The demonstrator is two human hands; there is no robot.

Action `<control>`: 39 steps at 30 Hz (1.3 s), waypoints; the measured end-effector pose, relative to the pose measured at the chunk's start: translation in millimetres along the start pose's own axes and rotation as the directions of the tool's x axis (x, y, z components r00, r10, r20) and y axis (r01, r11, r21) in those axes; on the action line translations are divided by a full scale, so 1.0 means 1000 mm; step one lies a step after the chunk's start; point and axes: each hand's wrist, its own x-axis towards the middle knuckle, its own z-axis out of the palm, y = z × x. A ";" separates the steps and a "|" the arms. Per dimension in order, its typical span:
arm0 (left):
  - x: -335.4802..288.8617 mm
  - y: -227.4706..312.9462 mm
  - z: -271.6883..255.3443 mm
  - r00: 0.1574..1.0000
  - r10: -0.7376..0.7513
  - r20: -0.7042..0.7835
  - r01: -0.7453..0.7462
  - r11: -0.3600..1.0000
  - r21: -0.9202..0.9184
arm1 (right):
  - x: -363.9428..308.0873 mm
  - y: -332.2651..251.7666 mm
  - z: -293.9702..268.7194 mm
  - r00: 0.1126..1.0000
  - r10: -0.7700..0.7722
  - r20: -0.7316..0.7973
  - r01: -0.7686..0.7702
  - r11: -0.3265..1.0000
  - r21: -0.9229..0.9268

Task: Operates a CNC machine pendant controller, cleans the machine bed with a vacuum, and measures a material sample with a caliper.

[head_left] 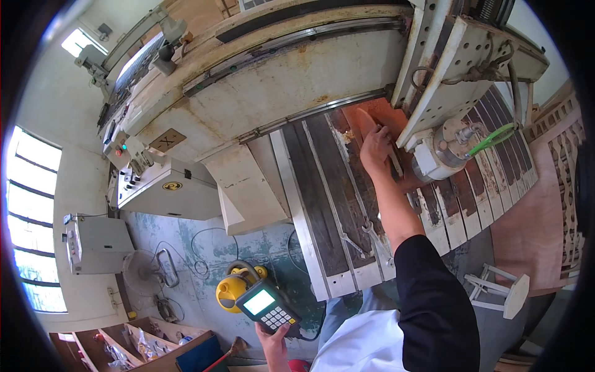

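Observation:
My left hand (274, 341), low in the view, is closed around a black handheld controller (270, 308) with a lit screen and a keypad; the thumb lies by its lower keys. My right arm stretches forward to the slatted machine bed. At its end, my right hand (377, 149) has curled fingers over a reddish-brown board (394, 116), beside the spindle motor (439, 152). A rounded orange-brown piece (365, 120) shows at the fingertips; the grip itself is partly hidden. Two metal wrenches (375, 238) lie on the bed nearer to me.
A large gantry beam (297, 84) spans above the bed, with a green hose (489, 142) at the spindle. On the floor are a yellow round machine (231, 292), loose cables, a fan (140, 271) and a white stool (498, 291). A divided wooden box (127, 343) sits lower left.

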 end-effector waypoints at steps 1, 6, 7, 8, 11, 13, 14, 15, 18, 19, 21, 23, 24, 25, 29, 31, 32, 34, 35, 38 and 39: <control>0.001 0.002 0.001 1.000 0.009 0.016 -0.009 1.000 0.003 | -0.006 -0.003 -0.004 1.000 -0.021 0.002 0.020 0.999 0.046; 0.001 0.006 0.004 0.997 0.025 0.072 -0.023 0.999 -0.026 | -0.045 -0.021 0.011 0.942 -0.334 -0.015 0.334 0.942 -0.010; 0.002 0.006 0.004 0.997 0.022 0.081 -0.019 0.999 -0.031 | -0.049 -0.021 0.017 0.929 -0.336 0.154 0.322 0.941 0.107; 0.001 0.006 0.003 0.997 0.021 0.078 -0.019 0.999 -0.035 | -0.059 -0.020 0.015 0.926 -0.345 0.153 0.331 0.937 0.108; -0.002 0.008 0.000 0.998 0.018 0.059 -0.015 0.999 -0.051 | -0.084 -0.014 0.008 0.861 -0.241 0.447 0.210 0.970 0.119; -0.005 0.007 -0.003 0.999 0.021 0.046 -0.018 0.997 -0.078 | -0.090 -0.006 0.006 0.848 -0.197 0.492 0.160 0.980 0.117; -0.007 0.010 -0.001 0.998 0.036 0.057 -0.030 0.996 -0.087 | -0.092 -0.002 0.006 0.831 -0.142 0.537 0.100 0.989 0.108; -0.009 0.011 -0.001 0.997 0.051 0.066 -0.044 0.994 -0.096 | -0.092 -0.001 0.006 0.829 -0.150 0.539 0.108 0.988 0.109; -0.015 0.006 -0.009 0.999 0.037 0.032 -0.034 0.996 -0.080 | -0.091 -0.001 0.007 0.846 -0.132 0.517 0.072 0.988 0.134; -0.018 0.005 -0.010 0.999 0.040 0.023 -0.038 0.996 -0.084 | -0.090 -0.002 0.008 0.859 -0.103 0.501 0.045 0.991 0.126; -0.020 0.005 -0.012 0.999 0.006 0.033 -0.004 0.998 -0.059 | -0.083 -0.005 0.009 0.873 -0.084 0.480 0.024 0.991 0.129; -0.023 0.001 -0.010 0.999 0.028 0.032 -0.026 0.998 -0.063 | -0.076 -0.004 0.007 0.827 -0.010 0.563 -0.044 0.996 0.082; -0.026 0.001 -0.009 0.998 0.042 0.038 -0.040 0.997 -0.064 | -0.077 -0.005 0.006 0.824 -0.021 0.567 -0.035 0.996 0.088; -0.029 0.000 -0.008 0.998 0.051 0.032 -0.049 0.997 -0.063 | -0.078 -0.003 0.004 0.859 -0.034 0.510 -0.051 0.987 0.151; -0.035 0.000 -0.011 0.998 0.053 0.043 -0.051 0.997 -0.058 | -0.117 0.007 -0.017 0.903 -0.156 0.400 -0.033 0.904 0.426; -0.030 0.002 -0.009 0.997 0.055 0.047 -0.052 0.997 -0.062 | -0.163 0.018 -0.023 0.932 -0.217 0.291 0.062 0.885 0.461; -0.029 0.002 -0.009 0.997 0.061 0.047 -0.059 0.996 -0.061 | -0.189 0.025 -0.037 0.907 -0.280 0.316 0.088 0.858 0.507; -0.023 0.009 -0.004 0.994 0.061 0.086 -0.057 0.997 -0.047 | -0.233 0.045 -0.059 0.877 -0.310 0.367 0.085 0.852 0.517; -0.022 0.012 -0.001 0.993 0.073 0.095 -0.068 0.996 -0.051 | -0.257 0.058 -0.063 0.878 -0.295 0.377 0.065 0.854 0.517; -0.015 0.025 0.013 0.979 0.129 0.157 -0.118 0.990 -0.076 | -0.304 0.081 -0.069 0.869 -0.276 0.410 0.034 0.861 0.508; -0.013 0.026 0.015 0.976 0.130 0.175 -0.117 0.990 -0.083 | -0.312 0.085 -0.070 0.863 -0.268 0.428 0.017 0.862 0.507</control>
